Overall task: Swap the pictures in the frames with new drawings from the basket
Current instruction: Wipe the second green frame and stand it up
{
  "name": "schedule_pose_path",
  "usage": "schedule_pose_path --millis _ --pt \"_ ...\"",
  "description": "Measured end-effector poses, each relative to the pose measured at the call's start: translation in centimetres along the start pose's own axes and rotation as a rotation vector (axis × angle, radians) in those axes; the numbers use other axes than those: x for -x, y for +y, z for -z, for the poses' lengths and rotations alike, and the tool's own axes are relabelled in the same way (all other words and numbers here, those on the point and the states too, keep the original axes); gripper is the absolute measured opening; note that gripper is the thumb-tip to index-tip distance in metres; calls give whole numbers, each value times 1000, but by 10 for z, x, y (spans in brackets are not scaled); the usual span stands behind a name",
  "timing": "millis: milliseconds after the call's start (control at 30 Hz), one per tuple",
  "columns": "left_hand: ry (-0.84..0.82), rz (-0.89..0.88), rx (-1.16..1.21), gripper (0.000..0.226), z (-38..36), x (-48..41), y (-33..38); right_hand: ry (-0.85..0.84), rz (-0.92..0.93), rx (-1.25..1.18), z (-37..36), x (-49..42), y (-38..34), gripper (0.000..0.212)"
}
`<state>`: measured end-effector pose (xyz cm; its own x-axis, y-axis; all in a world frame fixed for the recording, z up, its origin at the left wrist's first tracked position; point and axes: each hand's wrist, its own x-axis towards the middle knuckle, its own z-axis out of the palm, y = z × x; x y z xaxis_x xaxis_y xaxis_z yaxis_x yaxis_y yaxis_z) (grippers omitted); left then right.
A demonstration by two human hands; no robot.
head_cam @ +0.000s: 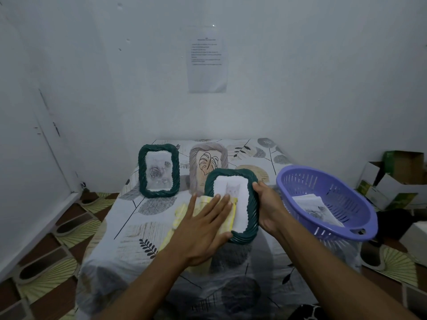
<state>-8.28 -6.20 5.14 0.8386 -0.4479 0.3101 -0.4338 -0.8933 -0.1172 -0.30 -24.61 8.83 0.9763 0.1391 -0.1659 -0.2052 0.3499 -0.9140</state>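
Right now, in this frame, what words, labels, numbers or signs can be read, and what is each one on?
No text is legible.
Sheet on the wall: several printed lines, too small and blurred to read.
Beige frame: possible small print under the leaf drawing, unreadable.
Cartons on the floor: green printing, blurred.
Papers in the basket: no readable writing.

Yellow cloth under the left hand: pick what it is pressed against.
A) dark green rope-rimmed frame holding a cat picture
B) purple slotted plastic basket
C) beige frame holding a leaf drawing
A: the left hand presses the yellow cloth onto the dark green rope-rimmed cat-picture frame, which the right hand grips by its right edge.
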Motion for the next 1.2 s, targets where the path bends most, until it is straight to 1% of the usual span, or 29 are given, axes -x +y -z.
schedule_pose_path --millis 100,200,267,333,400,467,600,700,800,900,967,1000,1067,1133,1200 --pt "3 109 -29 80 -2 4 0 18 10 -7 -3 -2 2 29" --pt "2 232 6 88 1 -7 -1 10 0 19 -10 2 10 29" --pt "7 283 17 91 7 -16 -2 -2 -4 28 -16 7 12 29" --pt "-1 235 20 92 11 -19 3 3 4 31 -17 7 9 28" --pt "-11 114 33 91 9 -12 11 48 26 24 -14 3 0 28" --pt "0 49 31 91 3 -1 14 102 52 10 -7 -2 -11 29" --pt "10 53 -11 86 -7 13 6 143 82 6 2 -2 -22 26" --pt "19 123 -12 84 -1 5 1 143 71 14 0 -3 -18 28" --pt "-10 188 28 88 5 -9 0 126 44 63 -4 -4 -7 28" --pt "-38 109 78 87 -1 -9 7 157 69 63 0 -4 -11 27" --pt "-51 36 110 83 -9 -3 12 213 96 32 6 -4 -18 26" --pt "-51 29 140 81 -14 -1 12 238 108 33 9 -5 -20 25" --pt "-51 93 235 80 -23 0 9 279 121 55 17 -7 -19 25" --pt "-56 236 329 83 -33 -1 3 310 131 67 22 -7 -17 26" --pt "-120 338 309 90 -45 0 -6 319 144 90 27 -7 -15 27"
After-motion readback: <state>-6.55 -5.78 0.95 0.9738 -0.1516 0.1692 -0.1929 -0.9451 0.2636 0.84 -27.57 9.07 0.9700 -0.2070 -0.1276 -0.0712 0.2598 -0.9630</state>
